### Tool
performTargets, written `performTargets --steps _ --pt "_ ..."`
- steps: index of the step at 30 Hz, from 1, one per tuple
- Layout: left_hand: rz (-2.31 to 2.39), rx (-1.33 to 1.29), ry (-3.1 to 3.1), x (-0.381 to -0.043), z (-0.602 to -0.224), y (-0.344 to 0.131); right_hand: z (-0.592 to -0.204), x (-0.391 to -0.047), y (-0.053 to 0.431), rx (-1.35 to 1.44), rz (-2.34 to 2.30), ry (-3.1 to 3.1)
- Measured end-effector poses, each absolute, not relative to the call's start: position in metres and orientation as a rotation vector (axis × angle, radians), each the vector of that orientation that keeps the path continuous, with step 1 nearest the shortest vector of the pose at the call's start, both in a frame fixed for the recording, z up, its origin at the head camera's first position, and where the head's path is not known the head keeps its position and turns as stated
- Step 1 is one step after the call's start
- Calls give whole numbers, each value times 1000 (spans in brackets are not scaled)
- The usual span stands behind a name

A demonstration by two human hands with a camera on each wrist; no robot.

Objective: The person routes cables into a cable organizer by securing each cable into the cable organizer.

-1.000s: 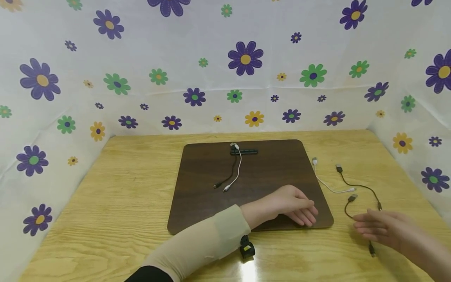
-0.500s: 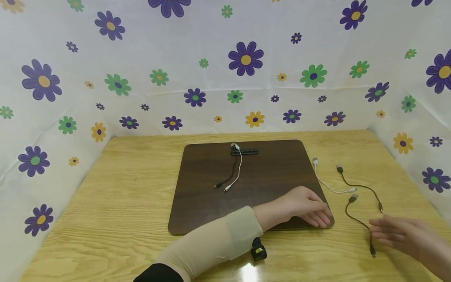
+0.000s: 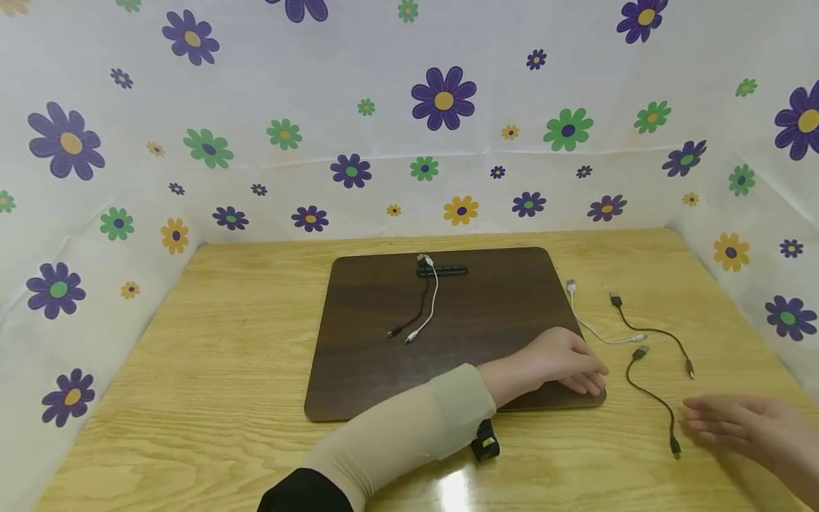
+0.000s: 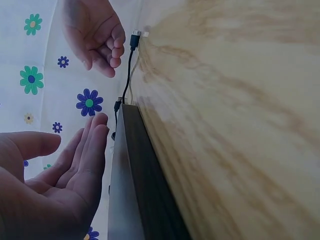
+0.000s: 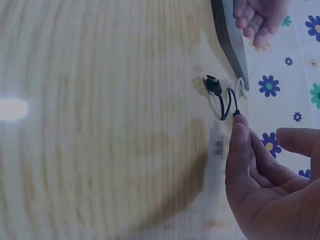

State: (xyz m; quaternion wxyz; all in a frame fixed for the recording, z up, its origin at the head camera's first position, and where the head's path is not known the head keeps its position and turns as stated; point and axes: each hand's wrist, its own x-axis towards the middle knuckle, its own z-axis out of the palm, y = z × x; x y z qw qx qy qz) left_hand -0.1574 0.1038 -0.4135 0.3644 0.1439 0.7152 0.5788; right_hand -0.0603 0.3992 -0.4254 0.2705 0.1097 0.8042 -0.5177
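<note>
In the head view my left hand [image 3: 566, 364] reaches over the front right corner of a dark brown board [image 3: 365, 355], fingers extended and holding nothing. My right hand [image 3: 748, 425] is over the wooden table at the right, its palm turned inward and its fingers fairly straight. Nearest to it lies a short black USB cable [image 3: 675, 447], just left of the fingertips. Behind that are a second black USB cable [image 3: 616, 300] and a white USB cable [image 3: 571, 286]. The left wrist view shows the left hand [image 4: 70, 185] with thumb and fingers apart; the right wrist view shows the right hand [image 5: 270, 185] similarly.
Towards the board's far edge is a black ribbed strip [image 3: 451, 270]. A black cable [image 3: 394, 332] and a white cable [image 3: 411, 337] run forward from it across the board. A flowered cloth [image 3: 384, 142] walls the table's back and sides.
My left hand has moved right across the board to its corner. My right hand has drawn right, off the nearest black cable, which now shows in full. The cables stay where they lay.
</note>
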Motion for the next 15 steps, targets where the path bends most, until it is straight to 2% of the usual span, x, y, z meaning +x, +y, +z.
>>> performTargets --steps 15 --pt "1458 392 1937 -157 -416 141 -421 -59 378 336 -1146 2369"
